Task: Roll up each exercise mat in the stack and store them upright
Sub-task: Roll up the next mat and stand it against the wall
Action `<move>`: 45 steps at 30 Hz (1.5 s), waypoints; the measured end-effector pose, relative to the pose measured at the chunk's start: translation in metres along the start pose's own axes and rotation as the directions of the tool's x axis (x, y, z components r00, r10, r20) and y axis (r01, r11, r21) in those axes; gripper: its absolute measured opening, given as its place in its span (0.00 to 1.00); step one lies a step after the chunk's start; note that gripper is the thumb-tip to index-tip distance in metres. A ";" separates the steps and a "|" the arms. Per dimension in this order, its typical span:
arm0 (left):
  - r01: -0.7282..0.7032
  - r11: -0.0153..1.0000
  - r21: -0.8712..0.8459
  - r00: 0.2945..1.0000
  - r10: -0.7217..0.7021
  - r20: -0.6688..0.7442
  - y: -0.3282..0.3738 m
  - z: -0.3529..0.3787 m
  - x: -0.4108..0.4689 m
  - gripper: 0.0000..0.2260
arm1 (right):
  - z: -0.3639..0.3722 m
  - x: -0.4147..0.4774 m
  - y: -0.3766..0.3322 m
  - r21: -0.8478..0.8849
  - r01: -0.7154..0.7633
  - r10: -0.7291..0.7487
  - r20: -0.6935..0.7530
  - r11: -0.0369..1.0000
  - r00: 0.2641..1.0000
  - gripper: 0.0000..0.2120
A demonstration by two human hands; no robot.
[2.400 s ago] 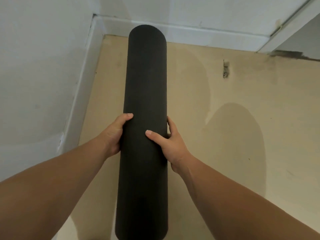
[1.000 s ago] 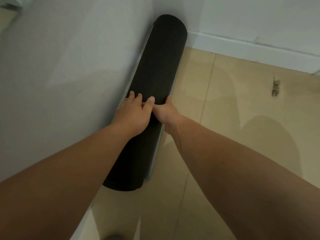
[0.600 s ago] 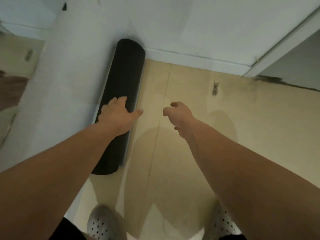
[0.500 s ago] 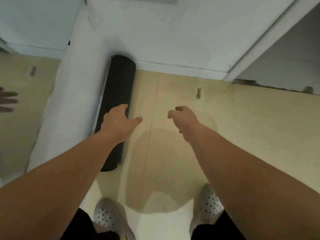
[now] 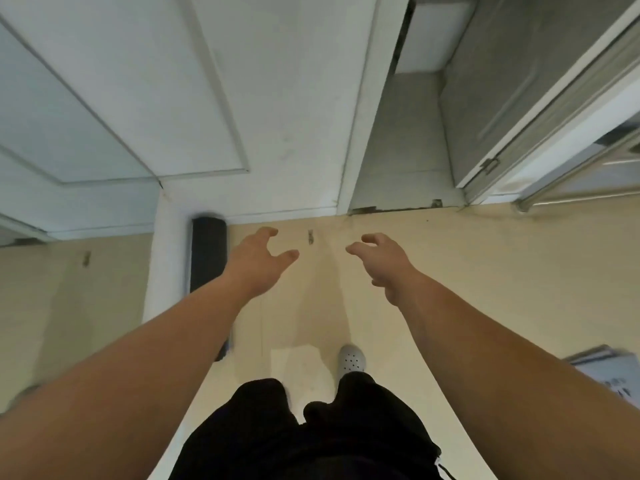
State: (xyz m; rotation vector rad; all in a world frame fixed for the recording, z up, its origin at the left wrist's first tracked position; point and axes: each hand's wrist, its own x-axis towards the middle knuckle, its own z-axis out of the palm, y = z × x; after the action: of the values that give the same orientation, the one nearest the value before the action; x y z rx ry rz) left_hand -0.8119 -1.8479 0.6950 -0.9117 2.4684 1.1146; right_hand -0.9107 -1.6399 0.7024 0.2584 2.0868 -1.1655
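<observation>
You are holding two bare hands out in front of you over the beige tiled floor (image 5: 485,271), and neither one is touching anything. Your left hand (image 5: 258,265) is hanging palm down with its fingers loosely curled and its thumb spread wide; your right hand (image 5: 381,263) is mirroring it, fingers bent, apart and gripping nothing. The one rolled black foam exercise mat (image 5: 207,258) in view is standing on end against the white wall corner (image 5: 166,265), just left of your left hand and partly hidden behind that forearm. One white perforated clog (image 5: 351,362) is showing below your hands, above your black trousers (image 5: 304,438). One white panelled door (image 5: 207,98) is standing beyond the mat, and one small dark floor fitting (image 5: 310,236) is sitting between your two hands.
</observation>
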 end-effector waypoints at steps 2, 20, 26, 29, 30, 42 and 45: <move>-0.046 0.999 -0.001 0.998 0.046 0.050 0.014 0.001 -0.018 0.31 | -0.019 -0.034 0.009 0.002 0.009 -0.009 -0.053 1.000 0.999 0.27; -0.625 0.736 0.259 0.692 0.369 0.620 0.093 0.211 -0.288 0.31 | -0.093 -0.415 0.356 0.485 -0.173 0.434 -0.501 0.857 0.748 0.30; -0.740 0.632 0.229 0.532 0.343 0.774 0.115 0.387 -0.466 0.32 | -0.142 -0.560 0.548 0.559 -0.199 0.547 -0.567 0.804 0.616 0.30; -0.774 0.604 0.189 0.445 0.307 0.842 0.119 0.473 -0.569 0.32 | -0.161 -0.637 0.641 0.662 -0.202 0.646 -0.539 0.721 0.541 0.30; -0.772 0.610 0.180 0.428 0.288 0.857 0.121 0.498 -0.602 0.32 | -0.167 -0.661 0.667 0.690 -0.196 0.670 -0.528 0.697 0.522 0.29; -0.801 0.571 0.178 0.343 0.193 0.919 0.194 0.765 -0.836 0.32 | -0.310 -0.808 0.911 0.768 -0.152 0.748 -0.526 0.622 0.404 0.29; -0.787 0.592 0.177 0.329 0.160 0.931 0.225 0.851 -0.876 0.32 | -0.366 -0.833 0.968 0.760 -0.202 0.765 -0.522 0.618 0.378 0.30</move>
State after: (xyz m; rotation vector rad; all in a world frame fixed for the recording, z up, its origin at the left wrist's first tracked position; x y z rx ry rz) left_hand -0.2937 -0.7194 0.6858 0.6455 1.9245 0.5099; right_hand -0.0186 -0.6561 0.7470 2.0209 1.9352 -1.3588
